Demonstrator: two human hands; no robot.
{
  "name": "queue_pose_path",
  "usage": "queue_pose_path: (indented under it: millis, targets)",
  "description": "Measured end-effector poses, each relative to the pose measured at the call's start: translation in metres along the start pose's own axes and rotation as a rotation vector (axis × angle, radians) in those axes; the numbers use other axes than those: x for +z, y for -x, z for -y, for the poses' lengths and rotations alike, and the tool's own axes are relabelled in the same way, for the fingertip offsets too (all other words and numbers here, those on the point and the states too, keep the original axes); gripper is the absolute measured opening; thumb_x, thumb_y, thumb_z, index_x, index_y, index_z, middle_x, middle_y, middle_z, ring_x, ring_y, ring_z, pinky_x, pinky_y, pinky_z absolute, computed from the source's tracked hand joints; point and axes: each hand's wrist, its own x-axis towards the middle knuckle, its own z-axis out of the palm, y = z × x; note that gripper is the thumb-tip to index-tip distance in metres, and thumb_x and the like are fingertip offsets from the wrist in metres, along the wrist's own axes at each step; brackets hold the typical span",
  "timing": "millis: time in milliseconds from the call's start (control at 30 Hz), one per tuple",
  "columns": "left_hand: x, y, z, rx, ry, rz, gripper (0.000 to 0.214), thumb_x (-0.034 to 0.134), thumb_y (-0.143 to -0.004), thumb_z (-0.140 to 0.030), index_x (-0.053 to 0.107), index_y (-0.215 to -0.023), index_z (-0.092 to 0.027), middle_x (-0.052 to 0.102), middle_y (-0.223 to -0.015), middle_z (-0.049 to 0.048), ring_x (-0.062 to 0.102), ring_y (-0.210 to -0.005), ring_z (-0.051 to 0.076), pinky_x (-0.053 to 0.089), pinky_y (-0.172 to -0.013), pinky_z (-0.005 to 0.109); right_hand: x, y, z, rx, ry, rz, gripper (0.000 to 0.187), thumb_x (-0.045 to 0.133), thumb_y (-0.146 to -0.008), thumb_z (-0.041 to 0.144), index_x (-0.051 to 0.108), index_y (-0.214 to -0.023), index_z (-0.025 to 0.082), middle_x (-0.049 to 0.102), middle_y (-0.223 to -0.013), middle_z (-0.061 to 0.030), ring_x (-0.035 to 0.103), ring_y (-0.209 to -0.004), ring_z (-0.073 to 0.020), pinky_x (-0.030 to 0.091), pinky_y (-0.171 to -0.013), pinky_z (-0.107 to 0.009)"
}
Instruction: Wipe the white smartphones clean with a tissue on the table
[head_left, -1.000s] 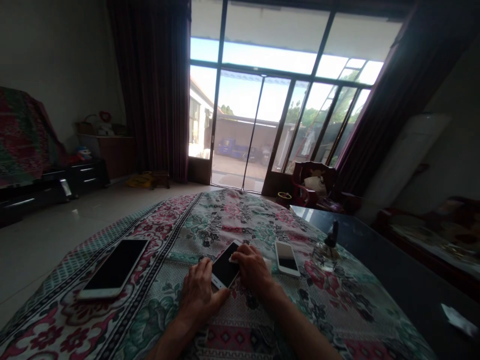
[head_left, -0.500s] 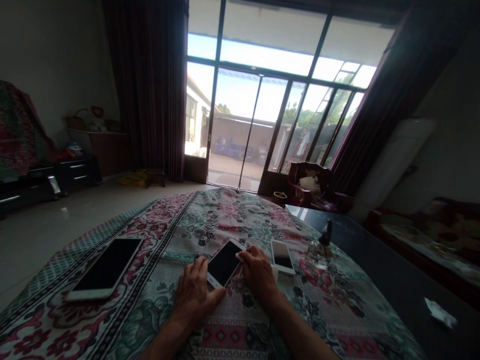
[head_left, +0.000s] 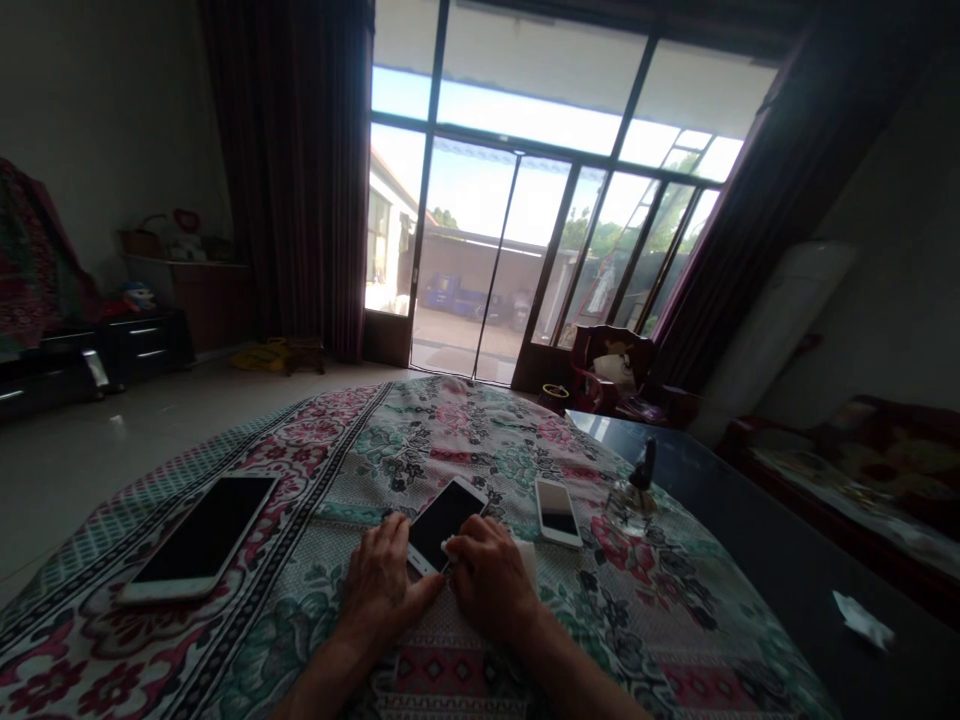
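Left hand point(head_left: 382, 585) against glossy glass smartphone point(head_left: 442, 524)

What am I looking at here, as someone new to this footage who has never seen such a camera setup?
This picture comes from one camera worn on a person's head, looking forward and down at their own bare hands. They are working over a floral cloth. Their left hand rests against a phone, while their right hand presses what looks like a white tissue onto it. A larger phone lies to the left, and a white phone to the right.
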Motion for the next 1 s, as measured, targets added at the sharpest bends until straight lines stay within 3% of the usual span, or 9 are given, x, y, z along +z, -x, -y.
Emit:
queue_pose_path:
  millis: [100, 267, 467, 633, 1000]
  targets:
    - [0.001, 0.000, 0.000, 0.000, -0.001, -0.015, 0.062, 0.061, -0.071, -0.039, 0.052, -0.127, -0.016, 0.049, -0.141, 0.0111, 0.044, -0.126, 0.030, 0.035, -0.104, 0.039, 0.001, -0.003, 0.001, 0.032, 0.005, 0.001, 0.022, 0.053, -0.081, 0.012, 0.069, -0.089, 0.024, 0.059, -0.093, -0.0035, 0.053, -0.091, -0.0184, 0.039, -0.082, -0.029]
    - [-0.001, 0.001, -0.001, 0.002, 0.009, -0.008, 0.063, 0.060, -0.072, -0.039, 0.052, -0.129, -0.014, 0.049, -0.141, 0.0119, 0.044, -0.126, 0.030, 0.033, -0.105, 0.040, 0.000, -0.018, -0.019, 0.171, 0.136, 0.000, 0.023, 0.048, -0.091, 0.018, 0.069, -0.095, 0.026, 0.061, -0.099, -0.0050, 0.052, -0.093, -0.0206, 0.037, -0.084, -0.031]
    - [-0.003, 0.001, -0.003, -0.005, -0.013, 0.013, 0.068, 0.059, -0.072, -0.042, 0.050, -0.130, -0.009, 0.048, -0.142, 0.0152, 0.041, -0.129, 0.032, 0.033, -0.106, 0.041, -0.003, -0.031, -0.040, 0.278, 0.188, 0.006, 0.028, 0.047, -0.091, 0.016, 0.070, -0.102, 0.027, 0.062, -0.104, -0.0082, 0.051, -0.096, -0.0247, 0.036, -0.084, -0.035]
    - [-0.001, 0.001, -0.002, -0.009, -0.017, 0.002, 0.064, 0.060, -0.072, -0.041, 0.052, -0.129, -0.013, 0.049, -0.142, 0.0126, 0.042, -0.129, 0.031, 0.032, -0.106, 0.040, -0.003, -0.029, -0.035, 0.227, 0.187, 0.007, 0.030, 0.046, -0.089, 0.014, 0.069, -0.105, 0.026, 0.061, -0.104, -0.0083, 0.051, -0.097, -0.0242, 0.036, -0.084, -0.035]
    - [0.000, 0.001, -0.001, 0.014, -0.033, -0.042, 0.059, 0.057, -0.076, -0.040, 0.053, -0.127, -0.013, 0.051, -0.139, 0.0136, 0.047, -0.124, 0.030, 0.037, -0.103, 0.039, 0.004, 0.001, 0.018, -0.046, 0.005, 0.040, 0.017, 0.056, -0.077, 0.015, 0.067, -0.085, 0.024, 0.058, -0.092, -0.0034, 0.052, -0.088, -0.0192, 0.039, -0.081, -0.030]
